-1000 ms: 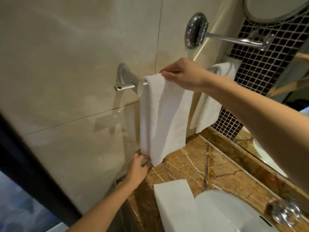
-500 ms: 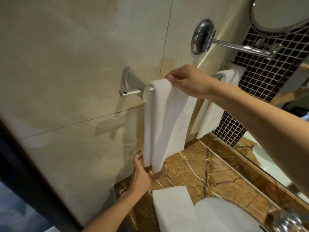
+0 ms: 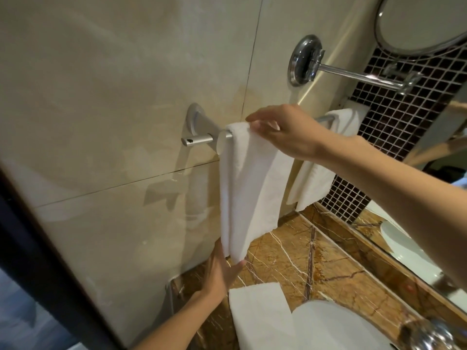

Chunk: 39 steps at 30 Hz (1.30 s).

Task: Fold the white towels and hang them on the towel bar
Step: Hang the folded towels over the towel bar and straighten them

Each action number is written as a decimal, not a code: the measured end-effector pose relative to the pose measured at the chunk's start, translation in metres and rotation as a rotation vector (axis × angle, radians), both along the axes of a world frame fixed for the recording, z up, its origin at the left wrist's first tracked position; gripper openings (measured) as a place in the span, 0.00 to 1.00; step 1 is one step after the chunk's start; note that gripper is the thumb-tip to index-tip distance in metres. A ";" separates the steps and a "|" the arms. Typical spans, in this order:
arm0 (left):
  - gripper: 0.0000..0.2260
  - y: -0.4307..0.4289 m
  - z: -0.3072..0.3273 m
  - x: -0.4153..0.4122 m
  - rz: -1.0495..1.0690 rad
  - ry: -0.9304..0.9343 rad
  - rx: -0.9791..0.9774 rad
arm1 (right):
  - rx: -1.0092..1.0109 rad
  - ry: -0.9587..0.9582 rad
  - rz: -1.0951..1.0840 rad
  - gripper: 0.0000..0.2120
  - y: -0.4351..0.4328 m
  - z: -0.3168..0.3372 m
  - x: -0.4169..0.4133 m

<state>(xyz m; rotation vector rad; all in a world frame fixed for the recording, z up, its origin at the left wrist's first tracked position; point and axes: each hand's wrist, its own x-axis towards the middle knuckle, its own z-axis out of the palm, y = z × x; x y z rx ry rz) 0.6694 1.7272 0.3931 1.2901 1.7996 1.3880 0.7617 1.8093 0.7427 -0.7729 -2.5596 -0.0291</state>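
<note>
Towel bar (image 3: pixel 199 140) on a beige tiled wall carries a folded white towel (image 3: pixel 252 188), draped near its left end. The right hand (image 3: pixel 285 132) has its grip closed, pinching the towel's top fold at the bar. The left hand (image 3: pixel 219 271), fingers straight, touches the lower edge. A second towel (image 3: pixel 257 317) lies folded on the brown marble tabletop (image 3: pixel 290 261).

On towel bar (image 3: pixel 199 140): near towel (image 3: pixel 252 188), far towel (image 3: pixel 316 178), both white, draped. On brown marble counter (image 3: pixel 290 253): folded towel (image 3: pixel 260 317) beside white basin (image 3: pixel 333 327).
</note>
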 end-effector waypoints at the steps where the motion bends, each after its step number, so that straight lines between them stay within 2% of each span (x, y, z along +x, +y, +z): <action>1: 0.50 -0.001 0.001 0.002 -0.016 -0.022 0.016 | 0.010 -0.028 0.010 0.16 -0.001 -0.001 0.001; 3: 0.49 -0.003 0.002 0.006 -0.043 -0.057 0.047 | 0.028 -0.056 0.007 0.16 0.001 -0.002 0.001; 7: 0.30 -0.002 0.006 0.012 -0.062 -0.079 0.019 | 0.045 -0.127 -0.034 0.16 0.006 0.001 -0.005; 11: 0.20 -0.004 0.003 0.012 -0.075 -0.025 0.040 | 0.034 -0.145 -0.065 0.17 0.008 0.003 -0.007; 13: 0.21 -0.006 0.001 0.012 -0.113 0.016 0.071 | 0.027 -0.150 -0.070 0.17 0.009 0.003 -0.007; 16: 0.36 -0.008 -0.001 0.012 -0.137 0.056 0.063 | 0.001 -0.162 -0.090 0.17 0.010 0.004 -0.010; 18: 0.42 -0.008 0.001 0.012 -0.126 0.050 0.047 | -0.013 -0.167 -0.099 0.17 0.011 0.005 -0.011; 20: 0.37 -0.010 0.004 0.013 -0.108 0.060 0.026 | -0.020 -0.162 -0.097 0.16 0.011 0.004 -0.011; 24: 0.13 -0.011 -0.004 0.012 -0.011 0.117 -0.009 | -0.037 -0.136 -0.095 0.17 0.012 0.001 -0.010; 26: 0.09 -0.014 -0.009 0.011 0.007 0.131 0.006 | -0.055 -0.132 -0.090 0.17 0.011 0.001 -0.010; 30: 0.08 -0.019 -0.003 0.009 0.020 0.036 0.015 | -0.082 -0.007 -0.061 0.17 0.006 -0.002 -0.006; 32: 0.07 -0.019 0.005 0.008 0.022 -0.019 0.002 | -0.029 0.039 -0.051 0.17 0.003 -0.006 0.000; 36: 0.05 -0.019 0.019 0.004 0.061 -0.167 -0.005 | 0.039 -0.011 -0.043 0.15 0.004 -0.008 0.004; 39: 0.06 -0.020 0.021 0.004 0.072 -0.199 0.019 | 0.032 -0.037 -0.060 0.15 0.007 -0.006 0.003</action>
